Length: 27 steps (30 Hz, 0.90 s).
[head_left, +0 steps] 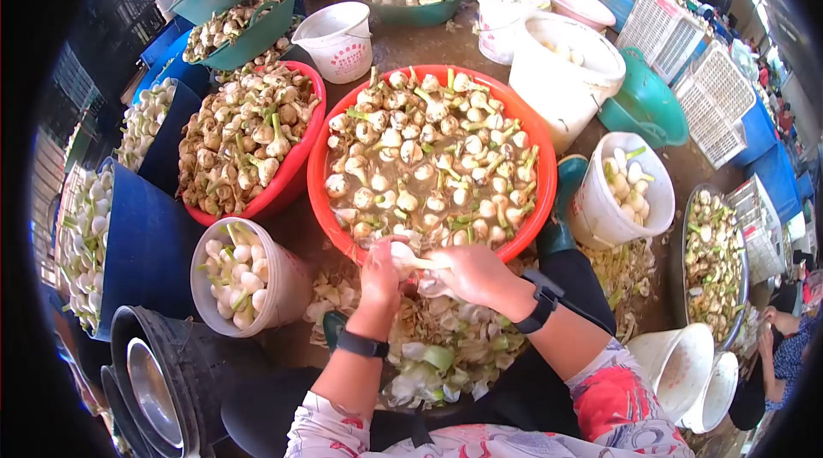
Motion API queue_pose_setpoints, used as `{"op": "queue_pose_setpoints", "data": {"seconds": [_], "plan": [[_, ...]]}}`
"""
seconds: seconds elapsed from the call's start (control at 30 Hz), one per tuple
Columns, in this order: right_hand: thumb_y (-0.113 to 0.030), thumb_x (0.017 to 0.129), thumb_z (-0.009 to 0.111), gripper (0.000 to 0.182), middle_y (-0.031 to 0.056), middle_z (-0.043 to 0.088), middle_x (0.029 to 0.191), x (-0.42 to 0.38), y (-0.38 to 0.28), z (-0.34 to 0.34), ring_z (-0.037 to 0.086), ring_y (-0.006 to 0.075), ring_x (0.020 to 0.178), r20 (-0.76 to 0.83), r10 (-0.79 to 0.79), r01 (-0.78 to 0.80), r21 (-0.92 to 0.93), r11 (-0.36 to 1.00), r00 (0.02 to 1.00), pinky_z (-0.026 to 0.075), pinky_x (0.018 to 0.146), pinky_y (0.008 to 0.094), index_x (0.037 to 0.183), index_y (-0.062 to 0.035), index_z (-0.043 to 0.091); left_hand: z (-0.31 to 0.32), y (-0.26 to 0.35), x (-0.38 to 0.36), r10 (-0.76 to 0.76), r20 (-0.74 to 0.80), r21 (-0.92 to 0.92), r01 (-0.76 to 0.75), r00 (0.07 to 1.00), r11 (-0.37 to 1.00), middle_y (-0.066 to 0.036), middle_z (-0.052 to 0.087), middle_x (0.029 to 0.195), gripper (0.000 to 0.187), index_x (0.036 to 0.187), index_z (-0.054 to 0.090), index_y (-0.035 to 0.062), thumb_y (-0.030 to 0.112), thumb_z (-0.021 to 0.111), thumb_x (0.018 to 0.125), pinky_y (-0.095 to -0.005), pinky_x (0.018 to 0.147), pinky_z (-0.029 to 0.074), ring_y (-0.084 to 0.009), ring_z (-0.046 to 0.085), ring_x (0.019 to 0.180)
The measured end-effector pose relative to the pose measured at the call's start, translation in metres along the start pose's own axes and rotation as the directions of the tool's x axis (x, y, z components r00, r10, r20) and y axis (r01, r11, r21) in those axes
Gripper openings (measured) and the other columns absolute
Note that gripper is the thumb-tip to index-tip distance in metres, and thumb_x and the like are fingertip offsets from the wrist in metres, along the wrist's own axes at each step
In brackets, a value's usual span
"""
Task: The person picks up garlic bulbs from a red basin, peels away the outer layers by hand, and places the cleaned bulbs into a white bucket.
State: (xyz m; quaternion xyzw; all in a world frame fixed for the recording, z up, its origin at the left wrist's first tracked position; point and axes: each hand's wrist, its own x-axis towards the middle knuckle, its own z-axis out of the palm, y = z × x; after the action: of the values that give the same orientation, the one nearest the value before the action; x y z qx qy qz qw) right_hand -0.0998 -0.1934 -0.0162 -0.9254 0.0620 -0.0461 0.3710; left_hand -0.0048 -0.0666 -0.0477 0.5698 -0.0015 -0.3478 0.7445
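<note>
Both hands meet over the near rim of a round red basin (543,201), where garlic bulbs float in brownish water. My left hand (383,274) is closed round a pale garlic bulb (403,257) with a long stem. My right hand (471,273) grips the stem end of the same bulb, its fingers pressed together. Beneath the hands lies a heap of peeled skins and leaves (454,351). To the left stands a white bucket (296,287) of cleaned bulbs; another such bucket (597,222) is at the right of the basin.
A red tub (315,128) of unwashed garlic is at the left, beside blue barrels (150,244). Black buckets (201,364) stand near left. White buckets (573,85) and a green basin (664,111) are beyond. A metal pan (716,265) sits right, near another person's arm (765,355).
</note>
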Motion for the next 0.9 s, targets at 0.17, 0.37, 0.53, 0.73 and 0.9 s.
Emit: {"op": "queue_pose_setpoints", "data": {"seconds": [0.17,0.37,0.53,0.73,0.9], "plan": [[-0.019,0.076,0.053,0.015,0.0155,0.058,0.071,0.036,0.020,0.013,0.055,0.0339,0.066,0.192,0.068,-0.003,-0.317,0.949,0.979,0.044,0.058,0.0409,0.082,-0.0061,0.057,-0.004,-0.023,0.078,0.178,0.169,0.489,-0.240,0.969,0.839,-0.004,0.053,0.071,0.027,0.087,0.052,0.0060,0.025,0.032,0.086,-0.0216,0.039,0.034,-0.0101,0.049,0.054],[-0.027,0.071,0.059,0.037,0.0211,0.054,0.082,0.072,0.040,0.017,0.054,0.0353,0.079,-0.181,0.124,-0.168,-0.251,0.953,0.976,0.040,0.068,0.0440,0.087,0.0032,0.046,0.020,-0.016,0.115,0.051,0.002,0.207,-0.051,0.999,0.977,-0.004,0.052,0.075,0.027,0.092,0.052,0.0051,0.022,0.032,0.086,-0.0220,0.044,0.038,-0.0116,0.051,0.059],[-0.021,0.075,0.054,0.025,0.0207,0.056,0.090,0.095,0.075,0.033,0.057,0.0302,0.084,0.046,0.342,-0.345,0.129,0.930,0.939,0.044,0.068,0.0408,0.092,-0.0032,0.048,0.017,-0.029,0.141,0.050,-0.104,0.137,-0.035,0.993,0.990,-0.006,0.056,0.081,0.025,0.087,0.057,0.0014,0.017,0.037,0.084,-0.0267,0.058,0.044,-0.0147,0.054,0.069],[-0.014,0.076,0.048,0.016,0.0137,0.062,0.072,0.133,0.150,0.000,0.062,0.0263,0.072,-0.142,0.589,-0.585,-0.436,0.684,0.795,0.048,0.057,0.0388,0.076,-0.0066,0.063,-0.004,-0.019,0.155,0.441,-0.065,0.866,-0.169,0.895,0.471,-0.015,0.055,0.098,0.026,0.096,0.057,0.0011,0.021,0.046,0.082,-0.0344,0.081,0.040,-0.0266,0.052,0.094],[-0.013,0.074,0.048,0.021,0.0133,0.063,0.082,0.146,0.145,0.056,0.062,0.0259,0.076,0.211,0.497,-0.194,-0.740,0.644,0.842,0.048,0.060,0.0373,0.083,-0.0054,0.065,-0.004,-0.060,0.166,0.426,0.026,0.999,-0.012,0.905,-0.034,-0.018,0.027,0.132,0.054,0.121,0.040,0.0052,0.031,0.051,0.075,-0.0550,0.098,0.010,-0.0348,0.013,0.126]]}}
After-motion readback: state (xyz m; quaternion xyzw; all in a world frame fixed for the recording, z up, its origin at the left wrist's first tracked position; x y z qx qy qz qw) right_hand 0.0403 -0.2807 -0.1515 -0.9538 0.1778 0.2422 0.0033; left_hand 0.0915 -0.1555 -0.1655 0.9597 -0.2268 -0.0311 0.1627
